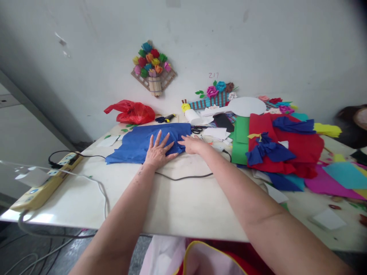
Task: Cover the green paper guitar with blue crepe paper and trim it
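A sheet of blue felt-like cloth (pixel 134 139) lies on the table, slightly wrinkled, with a ragged left edge. My left hand (pixel 159 149) rests flat on it with the fingers spread. On the cloth's right end lies my right hand (pixel 191 145), palm down; its fingers stretch left over the blue edge and grip nothing that I can see. Beyond the cloth is a pair of scissors with yellow and black handles (pixel 166 118). Black-handled scissors (pixel 196 130) sit just past my right hand, partly hidden.
A yellow power strip (pixel 46 187) with cords lies at the left, and a black cord (pixel 183 178) crosses before my hands. Red cloth (pixel 301 143), green sheets (pixel 240 141) and blue scraps pile up at right. A red plastic bag (pixel 133 112) stands behind. Another person's head (pixel 354 122) shows far right.
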Motion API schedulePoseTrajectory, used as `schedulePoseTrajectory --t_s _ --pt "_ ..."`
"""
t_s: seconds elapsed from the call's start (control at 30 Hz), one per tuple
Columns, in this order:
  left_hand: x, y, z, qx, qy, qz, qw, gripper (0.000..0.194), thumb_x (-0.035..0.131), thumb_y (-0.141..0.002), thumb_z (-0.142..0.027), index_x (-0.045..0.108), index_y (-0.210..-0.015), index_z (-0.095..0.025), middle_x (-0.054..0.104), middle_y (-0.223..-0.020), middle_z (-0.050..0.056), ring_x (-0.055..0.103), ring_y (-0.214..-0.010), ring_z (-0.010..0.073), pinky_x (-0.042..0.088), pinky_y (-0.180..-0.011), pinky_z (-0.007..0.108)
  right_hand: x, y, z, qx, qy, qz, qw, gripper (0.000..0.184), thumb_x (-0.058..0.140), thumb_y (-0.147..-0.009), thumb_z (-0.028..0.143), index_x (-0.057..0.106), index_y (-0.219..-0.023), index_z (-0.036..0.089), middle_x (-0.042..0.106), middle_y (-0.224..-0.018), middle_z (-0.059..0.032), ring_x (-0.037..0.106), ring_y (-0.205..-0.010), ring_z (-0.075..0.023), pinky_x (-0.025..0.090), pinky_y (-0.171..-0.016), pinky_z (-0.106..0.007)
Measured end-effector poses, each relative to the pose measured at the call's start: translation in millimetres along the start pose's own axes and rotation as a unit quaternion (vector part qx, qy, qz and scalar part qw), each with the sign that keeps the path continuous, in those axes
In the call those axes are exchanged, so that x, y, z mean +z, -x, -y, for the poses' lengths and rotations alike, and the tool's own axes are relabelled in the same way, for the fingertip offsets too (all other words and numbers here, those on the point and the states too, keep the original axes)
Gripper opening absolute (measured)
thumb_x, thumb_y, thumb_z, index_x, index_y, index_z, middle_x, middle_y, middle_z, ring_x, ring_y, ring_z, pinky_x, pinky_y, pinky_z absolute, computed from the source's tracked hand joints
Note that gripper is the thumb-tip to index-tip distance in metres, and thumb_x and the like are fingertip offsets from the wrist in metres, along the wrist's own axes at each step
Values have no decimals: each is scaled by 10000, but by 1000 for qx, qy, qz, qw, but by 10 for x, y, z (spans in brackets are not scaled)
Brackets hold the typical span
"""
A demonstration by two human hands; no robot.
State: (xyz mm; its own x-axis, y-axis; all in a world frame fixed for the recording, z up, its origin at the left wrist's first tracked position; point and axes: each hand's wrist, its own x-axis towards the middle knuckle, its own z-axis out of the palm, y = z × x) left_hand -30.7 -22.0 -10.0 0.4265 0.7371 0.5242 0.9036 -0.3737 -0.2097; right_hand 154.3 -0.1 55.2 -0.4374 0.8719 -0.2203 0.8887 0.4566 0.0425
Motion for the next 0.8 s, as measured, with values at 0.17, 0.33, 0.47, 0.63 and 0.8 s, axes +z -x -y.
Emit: schedulePoseTrajectory --t_s 0.17,0.33,0.47,0.63,0.8 --pt "10 -4 -1 8 6 9 1000 547 441 -826 -617 546 -1286 -340 283 -1503 -30 52 -1415 321 3 -1131 555 -1 34 16 -20 16 13 1000 659 420 -833 58 344 -1424 340 100 -1556 2 136 -1418 -225 161 -1114 -483" --pt "24 -7 -5 10 5 22 1000 518 406 -846 -610 563 -1266 -349 279 -1504 -39 43 -1417 310 13 -1132 548 17 38 35 -23 28 26 999 651 401 -853 65 314 -1435 344 88 -1559 -2 127 -1420 -221 163 -1110 -481" --pt "25 -7 -10 13 6 30 999 514 386 -855 -609 576 -1253 -345 280 -1505 -36 41 -1417 312 7 -1131 548 19 45 53 -25 43 36 998 613 395 -875 95 320 -1435 334 99 -1559 -15 137 -1418 -234 158 -1108 -493" --pt "22 -7 -17 15 10 37 999 527 392 -845 -621 562 -1265 -352 282 -1505 -39 50 -1417 309 0 -1131 545 19 49 71 -20 56 40 997 583 370 -904 125 296 -1447 322 90 -1561 -11 119 -1421 -236 143 -1113 -493" --pt "21 -11 -26 21 12 32 999 525 410 -836 -623 563 -1262 -356 292 -1501 -36 60 -1418 305 -2 -1131 548 31 26 109 -21 60 29 998 583 417 -886 126 330 -1438 296 111 -1558 -20 138 -1416 -254 150 -1113 -496"
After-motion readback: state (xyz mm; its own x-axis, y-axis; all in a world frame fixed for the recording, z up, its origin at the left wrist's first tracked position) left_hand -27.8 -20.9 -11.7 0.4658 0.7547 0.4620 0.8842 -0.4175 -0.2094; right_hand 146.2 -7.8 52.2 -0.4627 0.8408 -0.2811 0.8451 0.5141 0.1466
